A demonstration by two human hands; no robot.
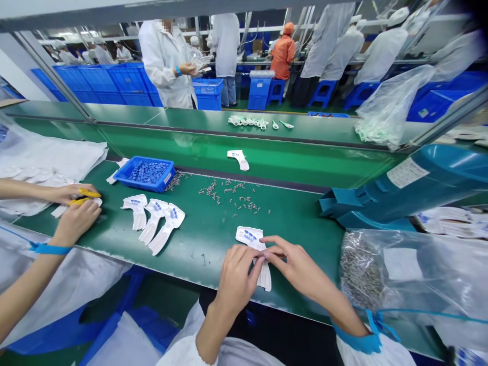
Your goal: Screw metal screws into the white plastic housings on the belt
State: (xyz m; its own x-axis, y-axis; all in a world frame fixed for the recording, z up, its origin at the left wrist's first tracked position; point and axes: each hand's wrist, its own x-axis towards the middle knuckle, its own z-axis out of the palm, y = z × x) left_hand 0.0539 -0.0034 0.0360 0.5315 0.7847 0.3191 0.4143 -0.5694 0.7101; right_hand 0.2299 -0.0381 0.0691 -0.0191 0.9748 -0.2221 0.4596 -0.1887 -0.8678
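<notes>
A white plastic part with blue inserts [249,237] lies flat on the green belt [213,229] near its front edge. My left hand [236,277] is curled, its fingertips pressed on the part's narrow stem. My right hand [295,264] reaches in from the right, thumb and forefinger pinched on the same part where the two hands meet. Small metal pins [231,195] are scattered on the belt just beyond.
Three more white parts [156,218] lie to the left, beside a blue tray of blue inserts [147,174]. A co-worker's hands [76,208] work at far left with something yellow. A bag of metal pins [366,272] sits at right; a blue bin [412,188] beyond it.
</notes>
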